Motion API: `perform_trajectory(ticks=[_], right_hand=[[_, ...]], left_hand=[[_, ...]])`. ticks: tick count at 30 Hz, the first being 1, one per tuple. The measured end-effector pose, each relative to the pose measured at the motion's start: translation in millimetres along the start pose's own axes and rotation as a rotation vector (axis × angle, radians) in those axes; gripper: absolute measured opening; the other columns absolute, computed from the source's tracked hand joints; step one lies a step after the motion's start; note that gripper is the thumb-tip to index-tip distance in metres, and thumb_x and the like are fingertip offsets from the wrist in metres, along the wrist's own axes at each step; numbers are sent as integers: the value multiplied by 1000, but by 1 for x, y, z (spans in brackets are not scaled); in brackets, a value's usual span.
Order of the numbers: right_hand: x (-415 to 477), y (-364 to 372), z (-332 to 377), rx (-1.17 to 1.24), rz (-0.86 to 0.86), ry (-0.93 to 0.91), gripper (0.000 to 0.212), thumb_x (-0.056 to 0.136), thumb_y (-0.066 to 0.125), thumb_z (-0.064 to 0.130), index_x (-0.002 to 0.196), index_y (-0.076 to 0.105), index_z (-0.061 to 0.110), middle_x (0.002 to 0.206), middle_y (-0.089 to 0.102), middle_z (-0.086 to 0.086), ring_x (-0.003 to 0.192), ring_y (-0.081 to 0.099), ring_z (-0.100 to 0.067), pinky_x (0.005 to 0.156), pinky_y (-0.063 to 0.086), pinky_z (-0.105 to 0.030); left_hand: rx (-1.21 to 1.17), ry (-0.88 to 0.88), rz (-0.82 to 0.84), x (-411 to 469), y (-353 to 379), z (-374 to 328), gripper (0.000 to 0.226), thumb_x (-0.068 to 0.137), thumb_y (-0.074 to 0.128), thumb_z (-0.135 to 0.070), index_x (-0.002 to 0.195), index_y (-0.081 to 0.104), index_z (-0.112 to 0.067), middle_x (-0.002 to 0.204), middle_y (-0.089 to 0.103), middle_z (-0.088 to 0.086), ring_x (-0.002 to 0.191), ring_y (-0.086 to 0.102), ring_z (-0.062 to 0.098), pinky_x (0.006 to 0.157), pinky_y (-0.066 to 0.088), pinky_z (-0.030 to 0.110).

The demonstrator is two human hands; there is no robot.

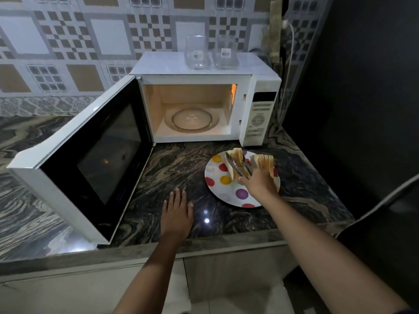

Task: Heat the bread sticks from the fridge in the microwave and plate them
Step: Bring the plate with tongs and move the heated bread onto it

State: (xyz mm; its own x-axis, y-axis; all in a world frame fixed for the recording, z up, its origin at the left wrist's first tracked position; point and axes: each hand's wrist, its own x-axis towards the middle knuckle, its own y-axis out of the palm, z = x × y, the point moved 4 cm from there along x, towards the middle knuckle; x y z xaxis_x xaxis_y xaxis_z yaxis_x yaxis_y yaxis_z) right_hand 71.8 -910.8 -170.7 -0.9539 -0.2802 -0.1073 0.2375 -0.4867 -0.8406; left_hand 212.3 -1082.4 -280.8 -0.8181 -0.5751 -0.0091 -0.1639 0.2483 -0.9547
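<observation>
Bread (238, 156) sat on the spotted plate (223, 191), on the counter (176, 168) just right of the open microwave (204, 103). Two clumps: one in the tongs, a second sliced stack (264, 160) just beside it toward the right rim. Whether the clumps touched, I couldn't tell.

Right hand (260, 184) was closed round the handle end of metal tongs (239, 167), tong arms squeezed onto the left clump. Looked lifted or tipped off the plate at one end; not certain. Left hand (178, 210) lay flat on the counter, fingers spread, holding nothing, well clear of the plate.

Microwave door (90, 159) was swung fully out to the left, cavity lit, turntable (191, 120) bare. Two clear glasses (209, 52) stood on top of the oven.

Handling, my read:
- Bread was light, soft, crushable. Hard squeeze would dent or tear it; light squeeze risks slices fanning out and dropping.
- Pieces were loose, not one block, so the outer ones could slide free.
- Metal tongs on crust: low friction. Better to grip across the middle of the clump, flat faces against the tong arms, not at a corner.
- If freshly heated, it would be softer and limper, so support from below would help.
- Plate looked rigid and slick; likely to skate on polished stone if nudged. The free hand could steady its rim.
</observation>
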Motion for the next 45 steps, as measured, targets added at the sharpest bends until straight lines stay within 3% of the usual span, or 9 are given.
perform_trajectory(ticks=[7,19,23,33,38,42,45], right_hand=[[-2,-4,-29,-25,-46,78,39,90,60,34,108,62,0,109,63,-19,97,61,-35,70,42,-30],[-3,-4,-39,-49,-51,86,38,90,59,35,105,62,-1,105,61,-18,90,61,-34,65,42,-30],[-6,-4,-39,-41,-43,87,38,89,60,35,103,61,0,103,62,-16,87,64,-34,68,49,-34],[-19,-11,-37,-89,-13,82,39,88,60,36,108,60,3,110,62,-13,95,62,-32,69,43,-31],[-32,-22,-40,-97,23,99,45,90,57,37,115,58,0,120,58,-17,104,59,-32,79,48,-34],[-44,-41,-43,-56,46,90,45,91,58,32,121,56,0,122,57,-15,99,62,-27,70,45,-28],[-51,-57,-43,-78,107,27,48,86,63,37,117,58,1,117,58,-17,99,60,-31,61,42,-26]], left_hand=[[-11,8,-25,-2,3,1,55,101,18,-37,150,7,-16,159,2,3,147,-2,17,119,-2,34],[-32,3,-40,-3,3,1,55,101,20,-38,150,9,-17,159,3,2,147,-1,15,119,-2,33],[-22,0,-25,-3,2,3,55,101,19,-38,151,7,-16,159,1,2,147,-2,16,118,-3,33],[-1,-32,-3,-16,9,-4,55,101,18,-35,150,7,-14,159,2,4,147,-3,19,118,-1,36],[0,-46,1,-33,8,-10,54,101,21,-34,150,10,-14,159,4,6,147,0,21,118,2,37],[-33,-85,70,-43,3,-19,57,101,26,-34,150,10,-9,159,4,10,147,1,25,119,7,39],[-53,-154,215,-44,0,-29,63,98,34,-36,149,12,-7,158,8,12,146,7,28,117,20,40]])
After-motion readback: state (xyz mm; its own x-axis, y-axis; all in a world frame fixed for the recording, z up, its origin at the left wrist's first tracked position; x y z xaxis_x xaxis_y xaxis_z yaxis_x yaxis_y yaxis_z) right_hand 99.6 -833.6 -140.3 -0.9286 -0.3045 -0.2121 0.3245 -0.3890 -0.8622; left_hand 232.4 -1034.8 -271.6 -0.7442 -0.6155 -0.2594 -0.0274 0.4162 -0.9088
